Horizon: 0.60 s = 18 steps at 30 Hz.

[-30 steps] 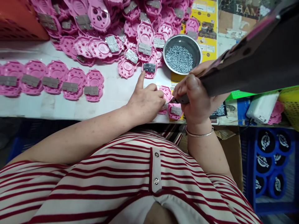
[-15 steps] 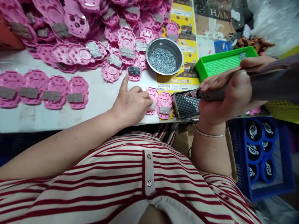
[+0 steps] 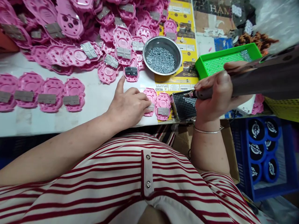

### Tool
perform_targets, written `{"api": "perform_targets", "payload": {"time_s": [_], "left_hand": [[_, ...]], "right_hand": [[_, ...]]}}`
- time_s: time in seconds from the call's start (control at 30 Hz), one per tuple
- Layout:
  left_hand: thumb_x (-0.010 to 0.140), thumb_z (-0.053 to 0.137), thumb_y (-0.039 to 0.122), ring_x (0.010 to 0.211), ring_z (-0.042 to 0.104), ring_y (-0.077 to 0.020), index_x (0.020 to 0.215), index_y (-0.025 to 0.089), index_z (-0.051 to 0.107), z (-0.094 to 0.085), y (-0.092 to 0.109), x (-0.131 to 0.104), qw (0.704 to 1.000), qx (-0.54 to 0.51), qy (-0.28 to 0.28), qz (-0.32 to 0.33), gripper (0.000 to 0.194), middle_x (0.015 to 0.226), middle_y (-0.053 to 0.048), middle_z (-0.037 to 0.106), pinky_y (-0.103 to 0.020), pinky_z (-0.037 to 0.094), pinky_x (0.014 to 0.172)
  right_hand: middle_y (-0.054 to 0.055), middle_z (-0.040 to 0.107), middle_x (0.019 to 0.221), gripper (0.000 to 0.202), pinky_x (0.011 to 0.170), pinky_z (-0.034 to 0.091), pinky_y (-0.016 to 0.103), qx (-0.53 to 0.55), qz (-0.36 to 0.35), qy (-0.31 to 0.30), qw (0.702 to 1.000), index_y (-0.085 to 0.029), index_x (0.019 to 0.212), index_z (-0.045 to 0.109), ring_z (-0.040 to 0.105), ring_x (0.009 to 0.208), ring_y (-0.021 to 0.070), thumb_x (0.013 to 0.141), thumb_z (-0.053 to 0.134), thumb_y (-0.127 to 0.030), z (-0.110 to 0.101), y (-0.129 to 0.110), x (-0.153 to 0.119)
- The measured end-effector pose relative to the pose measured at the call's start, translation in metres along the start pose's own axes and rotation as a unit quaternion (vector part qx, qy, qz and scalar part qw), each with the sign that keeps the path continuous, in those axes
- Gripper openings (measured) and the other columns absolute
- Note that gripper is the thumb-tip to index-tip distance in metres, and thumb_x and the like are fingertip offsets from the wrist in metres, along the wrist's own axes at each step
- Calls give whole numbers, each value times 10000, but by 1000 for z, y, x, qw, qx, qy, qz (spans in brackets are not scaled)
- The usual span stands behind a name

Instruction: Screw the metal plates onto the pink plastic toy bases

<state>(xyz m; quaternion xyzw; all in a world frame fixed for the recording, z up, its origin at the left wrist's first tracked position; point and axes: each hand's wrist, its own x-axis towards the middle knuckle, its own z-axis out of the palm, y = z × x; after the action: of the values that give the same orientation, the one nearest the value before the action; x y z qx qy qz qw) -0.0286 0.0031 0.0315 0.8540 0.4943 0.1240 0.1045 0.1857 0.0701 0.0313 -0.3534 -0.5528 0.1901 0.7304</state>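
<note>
My left hand (image 3: 128,105) lies palm down on the table, little finger stretched out, thumb side at a pink plastic cover (image 3: 149,93). Its fingertips hold that cover's left side, by a grey metal plate; the thumb is mostly hidden. Beside it lies a second pink cover (image 3: 163,100) with its own metal plate. Closed around a dark electric screwdriver (image 3: 247,81), my right hand (image 3: 216,98) points its bit leftward. The bit's tip is over a black perforated tray (image 3: 184,106); whether they touch, I cannot tell.
A steel bowl (image 3: 162,70) of small screws stands beyond the covers. Pink covers (image 3: 77,57) are heaped at the back left, and several more (image 3: 74,88) stand in a row. A green basket (image 3: 201,66) is at right; a blue crate (image 3: 288,155) holds round blue-and-black pieces below.
The view has shifted slightly. My right hand and the screwdriver have moved a little left, with the bit still over the black tray. My left hand stays at the same pink cover.
</note>
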Motion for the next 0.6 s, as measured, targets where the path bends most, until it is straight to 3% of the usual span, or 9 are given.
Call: {"api": "perform_targets", "payload": {"time_s": [0.17,0.3,0.4,0.6], "left_hand": [[938,596,304,996,654,-282,961,264,775,4,0,0,1000,28,9,4,185,980,-38,759,-741,167,1157],[926,609,283,1007,640,-267,966,276,777,7,-2,0,1000,8,18,2,173,982,-25,751,-731,194,1154],[915,621,284,1040,618,-268,964,273,780,8,-4,1,1000,-8,19,0,167,988,-32,737,-711,204,1162],[902,648,314,1039,592,-254,939,271,782,9,-8,4,999,-12,24,-22,146,949,-31,682,-671,232,1163]], "right_hand": [[-17,569,796,231,434,376,259,-29,5,18,999,-258,937,570,405,434,43,827,654,-443,4,-17,5],[-71,423,531,47,397,371,232,64,1,48,997,-266,832,634,375,398,64,792,646,-288,13,-39,9],[-83,352,490,18,383,383,208,131,4,48,990,-250,788,653,357,380,55,802,655,-260,22,-54,8],[-89,393,520,107,344,400,185,214,4,-81,974,-304,931,677,382,357,48,832,684,-346,38,-53,-21]]}}
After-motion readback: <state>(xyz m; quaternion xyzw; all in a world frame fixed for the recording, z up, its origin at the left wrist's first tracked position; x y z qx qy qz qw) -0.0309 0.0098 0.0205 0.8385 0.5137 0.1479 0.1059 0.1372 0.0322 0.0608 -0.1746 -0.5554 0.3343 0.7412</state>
